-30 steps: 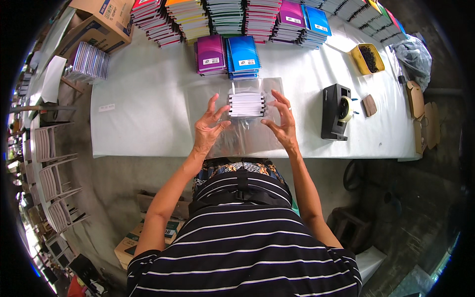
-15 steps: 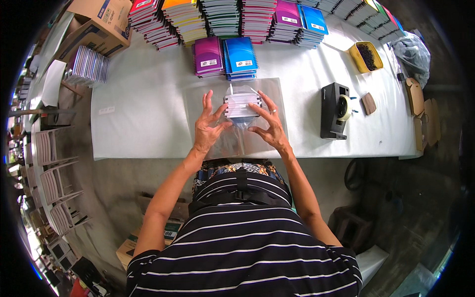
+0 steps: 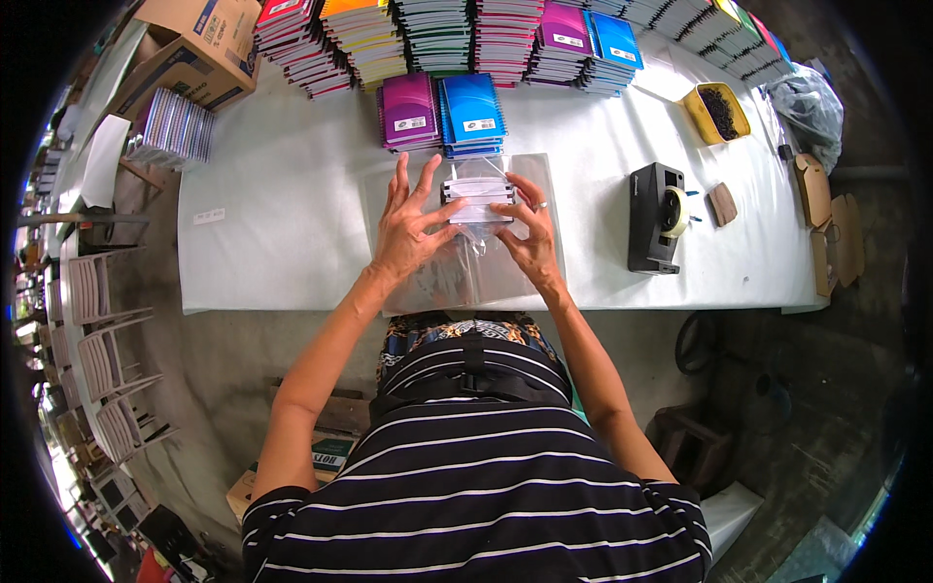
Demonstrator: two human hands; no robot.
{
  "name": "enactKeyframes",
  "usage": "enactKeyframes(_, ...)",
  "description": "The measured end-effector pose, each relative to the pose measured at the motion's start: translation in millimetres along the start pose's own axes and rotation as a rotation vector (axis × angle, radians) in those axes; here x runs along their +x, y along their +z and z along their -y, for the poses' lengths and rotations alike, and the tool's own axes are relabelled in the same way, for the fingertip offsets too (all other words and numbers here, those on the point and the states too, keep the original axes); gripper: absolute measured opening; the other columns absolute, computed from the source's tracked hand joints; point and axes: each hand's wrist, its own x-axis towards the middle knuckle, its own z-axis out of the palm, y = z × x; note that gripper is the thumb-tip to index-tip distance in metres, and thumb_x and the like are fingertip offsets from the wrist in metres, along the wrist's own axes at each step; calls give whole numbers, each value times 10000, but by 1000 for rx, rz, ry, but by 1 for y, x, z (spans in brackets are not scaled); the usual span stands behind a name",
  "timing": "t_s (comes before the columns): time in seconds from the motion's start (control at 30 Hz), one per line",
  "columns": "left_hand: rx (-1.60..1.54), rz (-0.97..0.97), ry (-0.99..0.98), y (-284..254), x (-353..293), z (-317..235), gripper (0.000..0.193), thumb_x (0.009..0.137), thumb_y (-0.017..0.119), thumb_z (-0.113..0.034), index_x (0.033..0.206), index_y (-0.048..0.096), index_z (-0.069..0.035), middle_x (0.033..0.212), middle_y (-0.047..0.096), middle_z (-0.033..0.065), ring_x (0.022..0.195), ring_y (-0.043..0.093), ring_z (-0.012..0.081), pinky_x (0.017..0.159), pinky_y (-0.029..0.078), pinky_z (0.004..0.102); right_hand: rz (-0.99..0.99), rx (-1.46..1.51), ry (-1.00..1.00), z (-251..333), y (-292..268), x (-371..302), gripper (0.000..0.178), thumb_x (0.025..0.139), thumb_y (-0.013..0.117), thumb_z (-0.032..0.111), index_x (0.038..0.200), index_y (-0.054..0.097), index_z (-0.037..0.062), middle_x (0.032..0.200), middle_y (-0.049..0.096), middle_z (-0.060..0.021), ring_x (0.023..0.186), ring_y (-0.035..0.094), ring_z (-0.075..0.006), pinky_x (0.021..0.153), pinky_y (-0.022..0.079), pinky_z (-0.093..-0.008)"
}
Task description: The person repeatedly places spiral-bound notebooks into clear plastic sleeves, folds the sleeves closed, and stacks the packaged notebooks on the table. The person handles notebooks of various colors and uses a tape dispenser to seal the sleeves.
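Between my hands stands a small stack of notebooks (image 3: 476,202), its white page edges facing up and dark binding showing at both ends. A clear plastic bag (image 3: 474,236) is around it, with loose film bunched on the near side. My left hand (image 3: 412,231) holds the stack's left end with thumb and index finger, its other fingers spread upward. At the right end, my right hand (image 3: 532,229) grips with curled fingers and the thumb on the near side. Beneath lies a pile of flat clear plastic bags (image 3: 428,287).
Just beyond are purple notebooks (image 3: 408,109) and blue notebooks (image 3: 473,112), with taller notebook stacks (image 3: 437,44) behind. To the right stand a black tape dispenser (image 3: 653,219), a brown block (image 3: 722,205) and a yellow container (image 3: 717,113) of dark bits. A cardboard box (image 3: 199,53) sits far left.
My left hand has moved in over the stack, its index finger now across the front edge. My right fingers have curled closer around the right end. The film on the near side has shifted.
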Motion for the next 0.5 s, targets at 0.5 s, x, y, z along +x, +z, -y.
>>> enactKeyframes(0.5, -9, 173, 25, -14, 23, 5, 282, 773, 724, -487, 1007, 764, -335, 1518, 380, -120, 1479, 120, 309, 1174, 231, 484, 94, -64, 37, 27, -9, 18, 231, 716, 826, 153, 884, 698, 58, 1355, 486, -140, 1227, 511, -313, 991, 460, -419)
